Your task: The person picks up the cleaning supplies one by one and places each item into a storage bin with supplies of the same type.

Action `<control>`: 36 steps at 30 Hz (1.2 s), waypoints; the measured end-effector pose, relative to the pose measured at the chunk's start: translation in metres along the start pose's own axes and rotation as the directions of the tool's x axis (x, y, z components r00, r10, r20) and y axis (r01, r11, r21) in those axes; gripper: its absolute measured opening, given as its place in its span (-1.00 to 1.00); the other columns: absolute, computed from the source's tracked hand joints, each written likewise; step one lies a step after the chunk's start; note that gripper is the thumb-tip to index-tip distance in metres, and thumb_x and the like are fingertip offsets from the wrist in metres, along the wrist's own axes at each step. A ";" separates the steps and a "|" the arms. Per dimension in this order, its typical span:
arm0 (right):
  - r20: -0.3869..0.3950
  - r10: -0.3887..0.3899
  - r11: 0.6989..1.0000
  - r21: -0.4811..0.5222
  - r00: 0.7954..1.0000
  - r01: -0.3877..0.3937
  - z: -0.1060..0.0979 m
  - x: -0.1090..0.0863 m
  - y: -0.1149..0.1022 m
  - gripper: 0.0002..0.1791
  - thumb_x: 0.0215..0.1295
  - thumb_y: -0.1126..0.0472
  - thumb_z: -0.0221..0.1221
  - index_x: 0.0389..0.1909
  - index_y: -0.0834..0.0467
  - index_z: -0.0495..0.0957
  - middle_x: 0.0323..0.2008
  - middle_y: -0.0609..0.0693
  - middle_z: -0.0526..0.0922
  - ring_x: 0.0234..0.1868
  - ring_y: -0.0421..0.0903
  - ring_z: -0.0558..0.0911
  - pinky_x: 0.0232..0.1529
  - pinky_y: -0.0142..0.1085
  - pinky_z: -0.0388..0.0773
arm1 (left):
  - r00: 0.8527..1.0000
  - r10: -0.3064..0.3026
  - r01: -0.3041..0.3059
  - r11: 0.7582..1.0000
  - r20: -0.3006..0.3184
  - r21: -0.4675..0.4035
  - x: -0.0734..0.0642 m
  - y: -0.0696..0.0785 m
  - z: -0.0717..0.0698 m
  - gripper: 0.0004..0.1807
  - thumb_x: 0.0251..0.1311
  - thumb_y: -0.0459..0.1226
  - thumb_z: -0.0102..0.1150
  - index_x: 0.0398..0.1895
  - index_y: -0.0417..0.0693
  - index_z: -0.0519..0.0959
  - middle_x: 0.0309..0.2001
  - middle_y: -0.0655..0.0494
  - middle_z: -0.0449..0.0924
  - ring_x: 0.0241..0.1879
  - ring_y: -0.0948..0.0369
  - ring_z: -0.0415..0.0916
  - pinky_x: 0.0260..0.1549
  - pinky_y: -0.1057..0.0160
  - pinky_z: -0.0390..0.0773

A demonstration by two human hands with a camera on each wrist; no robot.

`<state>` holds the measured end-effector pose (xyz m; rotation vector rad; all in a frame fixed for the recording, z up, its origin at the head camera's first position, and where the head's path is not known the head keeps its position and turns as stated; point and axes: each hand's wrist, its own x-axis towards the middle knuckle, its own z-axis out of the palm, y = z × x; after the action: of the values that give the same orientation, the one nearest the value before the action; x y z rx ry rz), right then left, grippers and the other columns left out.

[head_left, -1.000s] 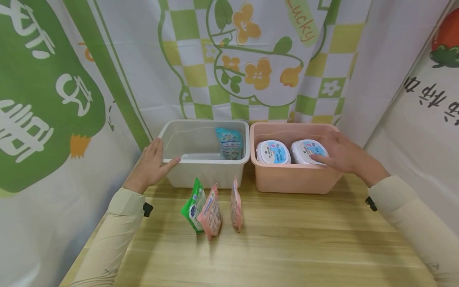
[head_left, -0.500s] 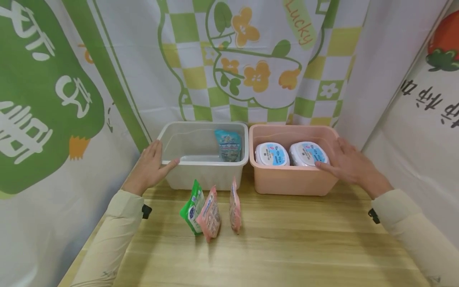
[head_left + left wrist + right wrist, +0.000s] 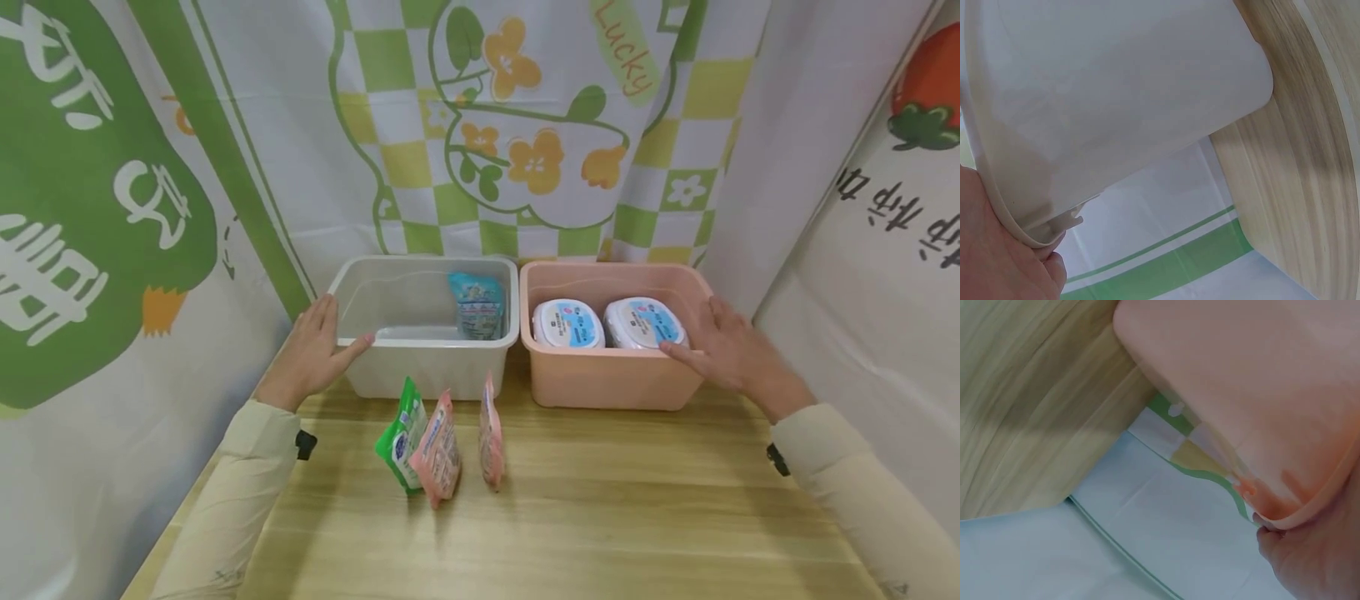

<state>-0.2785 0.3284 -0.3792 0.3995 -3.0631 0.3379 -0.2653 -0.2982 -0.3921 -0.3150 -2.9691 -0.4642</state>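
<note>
My left hand (image 3: 306, 354) grips the left end of a white plastic bin (image 3: 420, 367), its thumb along the front rim. In the left wrist view, fingertips (image 3: 1055, 269) curl under that rim. At the right end of a pink bin (image 3: 615, 379), my right hand (image 3: 738, 350) holds the rim, with fingertips (image 3: 1265, 528) tucked beneath it in the right wrist view. A blue pouch (image 3: 478, 307) leans inside the white bin. Two white-lidded tubs, a left tub (image 3: 568, 323) and a right tub (image 3: 645, 323), sit in the pink bin.
In front of the white bin, a green packet (image 3: 405, 442), a pink packet (image 3: 438, 454) and another pink packet (image 3: 491, 437) stand upright on the wooden table (image 3: 600, 517). Behind the bins hangs a patterned curtain (image 3: 540, 125); printed cloth also encloses both sides.
The right hand has settled slightly lower on the pink bin's rim, its thumb sliding from over the tub toward the front edge. The left hand keeps its place; the packets have not moved.
</note>
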 end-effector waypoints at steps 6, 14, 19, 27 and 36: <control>-0.029 0.030 0.999 0.040 0.999 -0.028 0.007 -0.003 0.004 0.28 0.48 -0.51 -0.05 0.66 0.43 -0.35 0.63 0.56 -0.19 0.59 0.60 -0.03 0.49 0.50 0.03 | 1.000 0.010 -0.010 1.000 0.008 -0.006 0.002 0.003 -0.002 0.18 0.53 0.36 -0.23 0.64 -0.50 -0.29 0.67 -0.48 -0.32 0.67 -0.37 -0.32 0.61 -0.37 -0.18; -0.044 0.021 0.999 0.031 0.999 -0.020 0.009 -0.004 0.002 0.26 0.50 -0.46 -0.04 0.65 0.44 -0.35 0.62 0.59 -0.19 0.57 0.64 -0.04 0.50 0.50 0.00 | 0.998 0.007 -0.006 1.000 0.056 -0.026 0.001 0.002 -0.005 0.19 0.52 0.36 -0.22 0.64 -0.50 -0.30 0.68 -0.47 -0.37 0.68 -0.35 -0.38 0.60 -0.40 -0.24; -0.041 0.018 0.999 0.044 0.999 -0.016 0.009 -0.005 0.001 0.25 0.52 -0.45 -0.05 0.64 0.45 -0.38 0.62 0.58 -0.22 0.58 0.63 -0.07 0.50 0.50 -0.02 | 0.998 0.021 -0.018 0.999 0.064 -0.049 0.004 0.003 -0.012 0.21 0.50 0.33 -0.11 0.62 -0.57 -0.24 0.66 -0.54 -0.31 0.66 -0.40 -0.31 0.59 -0.40 -0.18; -0.076 -0.007 0.997 0.072 0.997 0.012 0.008 -0.002 -0.002 0.26 0.50 -0.45 0.00 0.65 0.44 -0.34 0.61 0.54 -0.09 0.56 0.60 0.03 0.45 0.51 0.07 | 0.998 0.025 -0.024 0.999 0.058 -0.021 0.007 0.007 -0.025 0.15 0.49 0.27 -0.01 0.58 -0.60 -0.08 0.55 -0.65 0.01 0.55 -0.44 0.06 0.53 -0.34 0.14; -0.027 0.017 0.999 0.048 0.999 -0.016 0.007 -0.004 -0.001 0.28 0.51 -0.47 -0.06 0.64 0.44 -0.43 0.64 0.54 -0.22 0.60 0.59 -0.07 0.51 0.48 0.00 | 0.995 0.067 -0.063 0.996 0.069 -0.060 -0.009 0.032 -0.050 0.11 0.49 0.20 0.07 0.64 -0.49 -0.13 0.60 -0.56 0.01 0.55 -0.42 0.12 0.50 -0.36 0.21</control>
<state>-0.2742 0.3273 -0.3864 0.3685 -3.0385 0.4138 -0.2455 -0.2861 -0.3369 -0.4417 -3.0069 -0.5427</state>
